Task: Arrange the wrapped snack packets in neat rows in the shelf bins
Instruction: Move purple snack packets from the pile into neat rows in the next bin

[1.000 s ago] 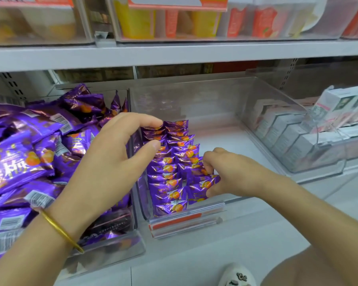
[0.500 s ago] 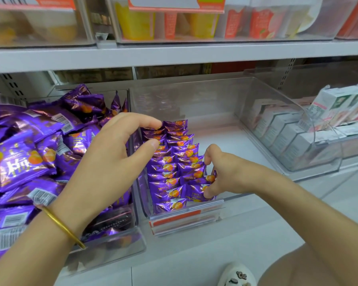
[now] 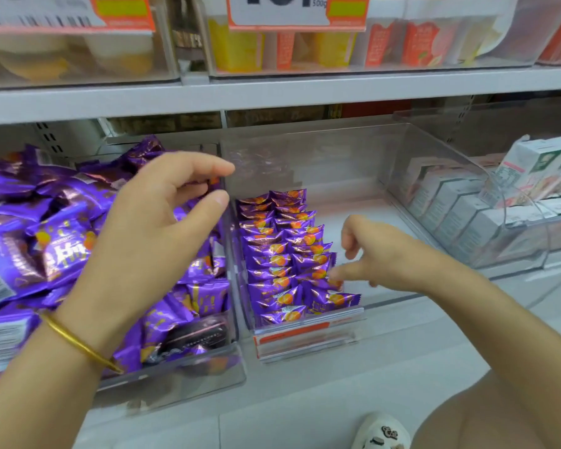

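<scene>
While my right hand (image 3: 379, 264) is nudging a front packet (image 3: 319, 276) with one fingertip, gripping nothing, I am squaring two rows of glossy purple foil packets (image 3: 282, 251) in the clear bin (image 3: 353, 163); my left hand (image 3: 149, 241) is hovering, fingers spread and empty, over the crinkly loose pile (image 3: 62, 228), probably fetching another next
</scene>
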Demonstrator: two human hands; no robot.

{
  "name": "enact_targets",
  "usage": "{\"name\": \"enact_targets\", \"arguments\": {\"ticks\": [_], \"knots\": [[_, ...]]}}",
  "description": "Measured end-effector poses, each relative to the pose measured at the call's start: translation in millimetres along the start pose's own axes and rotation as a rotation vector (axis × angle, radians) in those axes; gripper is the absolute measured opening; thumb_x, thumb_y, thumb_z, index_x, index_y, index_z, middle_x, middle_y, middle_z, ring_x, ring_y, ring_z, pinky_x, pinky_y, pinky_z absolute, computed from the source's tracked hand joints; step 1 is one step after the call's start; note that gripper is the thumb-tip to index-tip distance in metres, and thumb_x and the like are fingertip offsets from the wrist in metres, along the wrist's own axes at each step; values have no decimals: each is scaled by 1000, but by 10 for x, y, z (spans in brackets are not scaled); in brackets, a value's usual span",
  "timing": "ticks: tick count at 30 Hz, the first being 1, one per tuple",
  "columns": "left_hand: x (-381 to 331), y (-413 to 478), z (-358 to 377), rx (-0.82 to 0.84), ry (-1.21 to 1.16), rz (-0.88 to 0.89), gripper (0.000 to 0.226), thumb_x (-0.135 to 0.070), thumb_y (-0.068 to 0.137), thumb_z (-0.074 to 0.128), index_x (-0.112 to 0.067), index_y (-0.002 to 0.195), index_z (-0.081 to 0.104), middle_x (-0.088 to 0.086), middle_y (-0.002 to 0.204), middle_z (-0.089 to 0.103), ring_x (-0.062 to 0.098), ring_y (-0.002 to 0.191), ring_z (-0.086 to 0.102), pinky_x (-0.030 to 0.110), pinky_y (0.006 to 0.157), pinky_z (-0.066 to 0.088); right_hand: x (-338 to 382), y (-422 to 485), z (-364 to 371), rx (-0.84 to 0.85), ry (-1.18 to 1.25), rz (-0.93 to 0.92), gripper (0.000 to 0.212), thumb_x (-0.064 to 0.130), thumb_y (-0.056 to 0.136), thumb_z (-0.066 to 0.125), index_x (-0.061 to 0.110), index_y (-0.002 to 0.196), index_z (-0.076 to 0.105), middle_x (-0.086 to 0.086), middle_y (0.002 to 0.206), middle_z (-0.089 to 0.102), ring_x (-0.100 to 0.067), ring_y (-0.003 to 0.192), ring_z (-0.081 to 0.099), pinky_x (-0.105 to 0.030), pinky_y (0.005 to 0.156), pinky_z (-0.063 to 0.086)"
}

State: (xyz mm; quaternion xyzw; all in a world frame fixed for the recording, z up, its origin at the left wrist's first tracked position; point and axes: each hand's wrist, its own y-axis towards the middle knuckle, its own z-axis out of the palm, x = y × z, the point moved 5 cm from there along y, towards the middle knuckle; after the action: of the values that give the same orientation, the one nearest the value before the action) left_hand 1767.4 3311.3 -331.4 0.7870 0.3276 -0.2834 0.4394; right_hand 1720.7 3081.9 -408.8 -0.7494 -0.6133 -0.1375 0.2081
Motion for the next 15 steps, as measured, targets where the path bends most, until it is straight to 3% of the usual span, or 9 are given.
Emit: {"name": "enact_targets", "arguments": {"ticks": [3, 5, 8, 11, 13, 15], "knots": [[-5, -4, -300, -2, 97, -7, 22, -23, 77, 57, -39, 91, 62, -14, 101, 66, -5, 87, 60, 6, 80, 43, 190, -53, -139, -234, 72, -131, 30, 28, 78, 73, 24, 79, 44, 3, 87, 59, -17, 70, 55, -29, 62, 44], [10, -44, -444, 56, 254, 4, 16, -31, 74, 59, -39, 88, 64, -19, 99, 65, -6, 87, 58, 7, 78, 42, 464, -157, -212, -343, 182, -274, 21, 19, 80, 71, 24, 78, 50, 7, 81, 61, -13, 72, 59, -23, 63, 44], [20, -132, -552, 172, 445, 88, 24, -45, 73, 55, -31, 86, 69, -20, 99, 64, -3, 95, 56, 7, 85, 36, 965, -379, -238, -374, 274, -514, 12, 15, 79, 69, 23, 78, 61, 11, 79, 64, -6, 76, 57, -14, 71, 42], [44, -236, -630, 241, 509, 116, 31, -50, 72, 52, -30, 87, 71, -20, 102, 62, -4, 98, 53, 15, 94, 34, 1382, -495, -121, -355, 100, -714, 10, 26, 75, 64, 23, 83, 69, 10, 82, 65, -6, 84, 50, -11, 81, 33], [66, -314, -726, 250, 540, 101, 35, -58, 68, 52, -37, 89, 69, -26, 107, 58, -8, 101, 46, 14, 95, 30, 1553, -431, -36, -310, 17, -747, 15, 29, 76, 65, 22, 89, 71, 6, 86, 67, -9, 91, 51, -15, 85, 34], [99, -402, -811, 282, 566, 48, 39, -67, 61, 50, -49, 94, 63, -35, 111, 51, -4, 102, 40, 13, 94, 25, 1682, -295, 30, -282, -121, -682, 26, 31, 83, 65, 22, 107, 67, 2, 102, 67, -17, 108, 51, -30, 93, 39]]}}
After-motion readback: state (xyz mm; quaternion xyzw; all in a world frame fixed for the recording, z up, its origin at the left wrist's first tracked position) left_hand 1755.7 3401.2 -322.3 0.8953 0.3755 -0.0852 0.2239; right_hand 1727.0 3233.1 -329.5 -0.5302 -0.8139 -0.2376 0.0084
